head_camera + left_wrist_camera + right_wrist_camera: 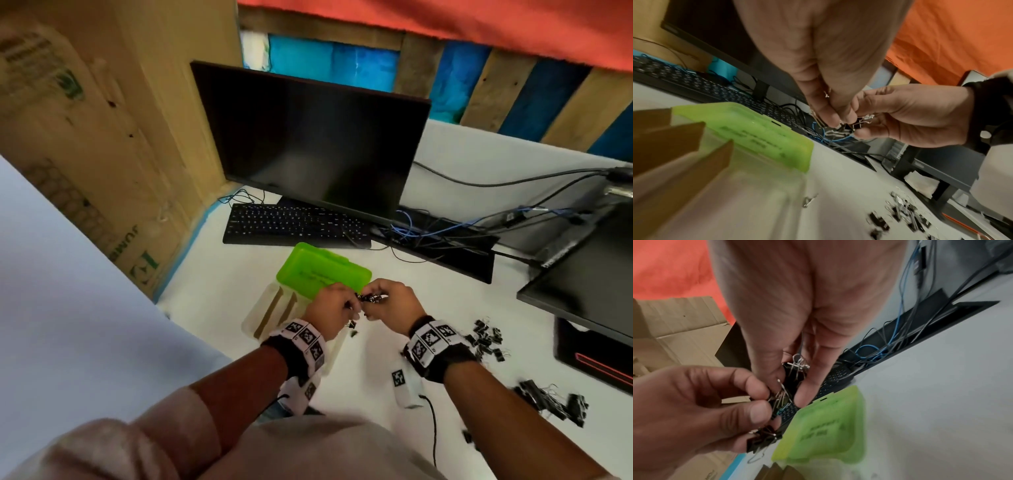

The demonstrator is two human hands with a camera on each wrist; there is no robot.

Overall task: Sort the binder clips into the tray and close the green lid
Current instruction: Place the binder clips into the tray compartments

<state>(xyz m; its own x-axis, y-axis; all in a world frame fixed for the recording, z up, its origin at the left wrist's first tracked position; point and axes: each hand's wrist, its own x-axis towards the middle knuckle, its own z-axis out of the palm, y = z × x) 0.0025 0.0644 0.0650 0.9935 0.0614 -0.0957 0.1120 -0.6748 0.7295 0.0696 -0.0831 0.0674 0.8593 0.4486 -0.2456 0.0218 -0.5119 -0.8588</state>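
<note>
Black binder clips are being pinched between both hands above the white desk, just right of the tray. The left hand is curling its grip around several clips, and the right hand is clamping its thumb and fingers on others, the two hands touching at the fingertips. The tray's green lid is standing open at its far side, with brown dividers inside. More loose clips are lying scattered on the desk's near right.
</note>
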